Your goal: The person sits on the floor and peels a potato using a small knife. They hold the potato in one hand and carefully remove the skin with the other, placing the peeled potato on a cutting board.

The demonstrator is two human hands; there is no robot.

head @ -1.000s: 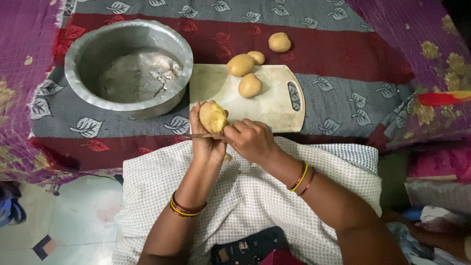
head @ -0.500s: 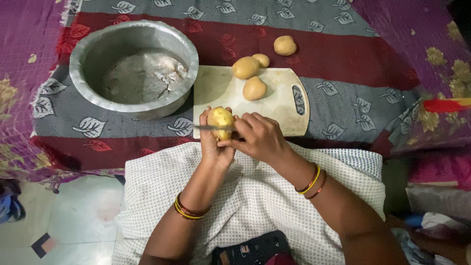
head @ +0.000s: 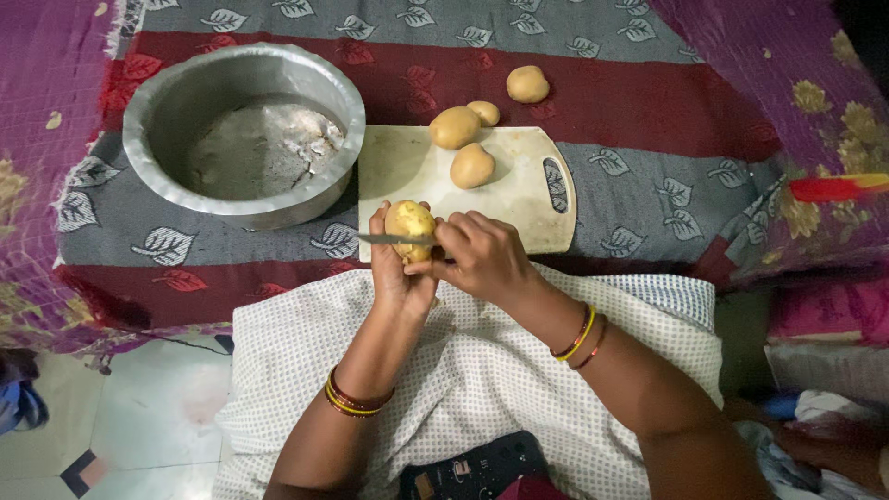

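One view only, worn on the head, looking almost straight down past the lap onto the near edge of a bed (head: 648, 176). Close in: both forearms fill the lower frame, a cutting board (head: 519, 199) and metal pot (head: 243, 130) sit mid-frame, floor tiles (head: 148, 417) at lower left.

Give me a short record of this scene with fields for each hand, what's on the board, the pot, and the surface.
left hand: holds a potato, partly peeled, over the near edge of the board
right hand: holds a knife, blade laid across the held potato
cutting board: pale, with a handle slot on its right; one whole potato on it, two more at its far edge
loose potato: on the cloth beyond the board
metal pot: left of the board, no potatoes inside
cloth: grey and red, leaf pattern
lap: white dotted fabric
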